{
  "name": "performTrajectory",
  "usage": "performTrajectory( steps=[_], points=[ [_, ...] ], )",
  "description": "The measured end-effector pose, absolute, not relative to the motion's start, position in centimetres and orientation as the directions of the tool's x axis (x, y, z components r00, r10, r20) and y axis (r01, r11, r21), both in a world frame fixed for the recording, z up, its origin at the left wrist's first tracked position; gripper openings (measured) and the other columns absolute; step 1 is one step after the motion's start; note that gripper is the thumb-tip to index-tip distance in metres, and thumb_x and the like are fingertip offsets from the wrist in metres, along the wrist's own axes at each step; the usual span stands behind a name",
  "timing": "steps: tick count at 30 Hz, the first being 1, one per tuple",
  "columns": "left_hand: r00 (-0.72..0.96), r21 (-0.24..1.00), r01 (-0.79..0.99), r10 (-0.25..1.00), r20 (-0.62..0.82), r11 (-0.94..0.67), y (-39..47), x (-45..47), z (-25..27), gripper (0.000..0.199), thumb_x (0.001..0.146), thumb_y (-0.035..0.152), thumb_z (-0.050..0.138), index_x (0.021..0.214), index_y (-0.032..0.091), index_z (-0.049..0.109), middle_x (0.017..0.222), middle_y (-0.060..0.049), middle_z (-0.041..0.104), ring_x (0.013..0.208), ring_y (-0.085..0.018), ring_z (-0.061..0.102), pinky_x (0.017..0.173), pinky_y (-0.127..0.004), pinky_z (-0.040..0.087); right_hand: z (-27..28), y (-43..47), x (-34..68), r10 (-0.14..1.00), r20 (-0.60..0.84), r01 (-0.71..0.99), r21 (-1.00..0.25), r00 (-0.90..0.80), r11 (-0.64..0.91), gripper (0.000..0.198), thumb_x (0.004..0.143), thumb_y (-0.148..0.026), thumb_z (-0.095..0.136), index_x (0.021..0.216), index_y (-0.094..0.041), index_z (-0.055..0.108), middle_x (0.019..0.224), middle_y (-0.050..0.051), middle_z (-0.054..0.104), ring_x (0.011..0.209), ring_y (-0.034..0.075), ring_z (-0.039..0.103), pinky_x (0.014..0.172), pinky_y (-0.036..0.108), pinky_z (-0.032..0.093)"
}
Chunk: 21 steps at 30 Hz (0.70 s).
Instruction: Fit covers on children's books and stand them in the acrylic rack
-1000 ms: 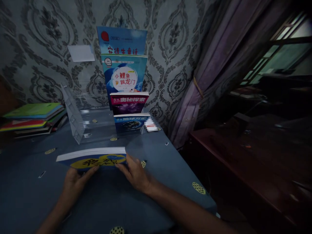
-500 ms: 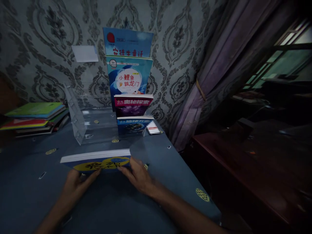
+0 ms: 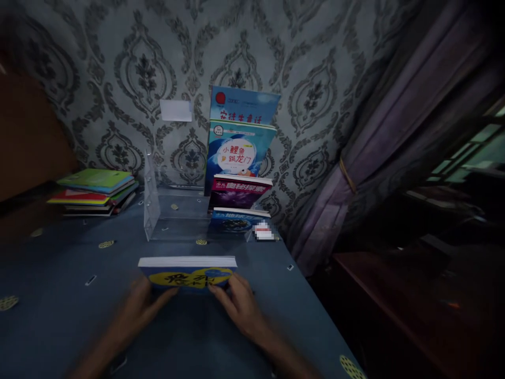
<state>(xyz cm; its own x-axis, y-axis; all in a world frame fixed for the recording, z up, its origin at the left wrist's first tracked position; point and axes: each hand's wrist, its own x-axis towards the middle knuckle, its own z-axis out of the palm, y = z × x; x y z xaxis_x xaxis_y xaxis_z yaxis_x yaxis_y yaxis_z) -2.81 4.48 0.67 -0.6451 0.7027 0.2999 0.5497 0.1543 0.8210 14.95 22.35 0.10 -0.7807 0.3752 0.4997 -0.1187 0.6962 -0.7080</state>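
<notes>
Between my two hands is a thick blue and yellow book, its white page edge facing up. My left hand grips its left end, thumb laid on the cover; my right hand grips the right end the same way. Beyond the book stands a clear stepped display rack. On its right side, books rise in tiers: a small blue book in front, a purple book behind it, then a teal book and a tall blue book at the back.
A stack of colourful books lies at the back left of the blue patterned tablecloth. Patterned wallpaper rises behind. A purple curtain hangs right of the table edge, near a dark red surface. A white card is above the rack.
The view has turned left, so the rack and books sit further right and lower. Both hands still hold the book, which appears more level and more squarely in front of the rack.
</notes>
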Motion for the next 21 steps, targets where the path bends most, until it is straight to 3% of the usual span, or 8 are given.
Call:
performTrajectory(
  steps=[7, 13, 18, 21],
  points=[
    [-0.643, 0.821, 0.564, 0.673, 0.365, 0.094, 4.5, -2.0, 1.7, 0.021, 0.079, 0.047, 0.07, 0.087, 0.028, 0.076, 0.081, -0.004, 0.078, 0.072, -0.026, 0.071, 0.068, -0.036, 0.06, -0.2, 22.5, 14.7, 0.404, 0.487, -0.134, -0.75, -0.775, 0.648, 0.029, 0.101, -0.047, 0.053, 0.106, -0.024, 0.07, 0.094, 0.006, 0.073, 0.086, 0.022, 0.068, 0.08, 0.031, 0.057],
    [-0.651, 0.802, 0.591, 0.637, 0.413, 0.084, 4.8, -2.2, 1.1, 0.027, 0.081, 0.052, 0.069, 0.081, 0.025, 0.074, 0.073, -0.004, 0.076, 0.055, -0.021, 0.064, 0.052, -0.031, 0.053, 0.2, 22.4, 14.6, 0.443, 0.497, -0.119, -0.754, -0.746, 0.646, 0.036, 0.1, -0.053, 0.053, 0.107, -0.025, 0.073, 0.089, 0.006, 0.073, 0.082, 0.022, 0.068, 0.078, 0.032, 0.058],
    [-0.547, 0.684, 0.726, 0.658, 0.517, 0.066, 5.7, -3.7, 2.1, 0.031, 0.082, 0.055, 0.068, 0.072, 0.025, 0.071, 0.066, -0.004, 0.072, 0.059, -0.023, 0.067, 0.057, -0.032, 0.053, 2.4, 23.1, 15.1, 0.396, 0.608, -0.179, -0.671, -0.688, 0.719, 0.03, 0.101, -0.047, 0.054, 0.103, -0.026, 0.074, 0.09, 0.007, 0.073, 0.084, 0.023, 0.067, 0.08, 0.036, 0.058],
    [-0.504, 0.642, 0.765, 0.674, 0.541, 0.057, 6.7, -4.3, 4.1, 0.028, 0.079, 0.054, 0.071, 0.084, 0.026, 0.073, 0.071, -0.003, 0.074, 0.063, -0.022, 0.068, 0.064, -0.031, 0.056, 4.2, 24.1, 15.2, 0.34, 0.634, -0.199, -0.624, -0.695, 0.756, 0.026, 0.102, -0.039, 0.053, 0.095, -0.025, 0.073, 0.085, 0.006, 0.071, 0.08, 0.022, 0.066, 0.076, 0.035, 0.057]
  ],
)
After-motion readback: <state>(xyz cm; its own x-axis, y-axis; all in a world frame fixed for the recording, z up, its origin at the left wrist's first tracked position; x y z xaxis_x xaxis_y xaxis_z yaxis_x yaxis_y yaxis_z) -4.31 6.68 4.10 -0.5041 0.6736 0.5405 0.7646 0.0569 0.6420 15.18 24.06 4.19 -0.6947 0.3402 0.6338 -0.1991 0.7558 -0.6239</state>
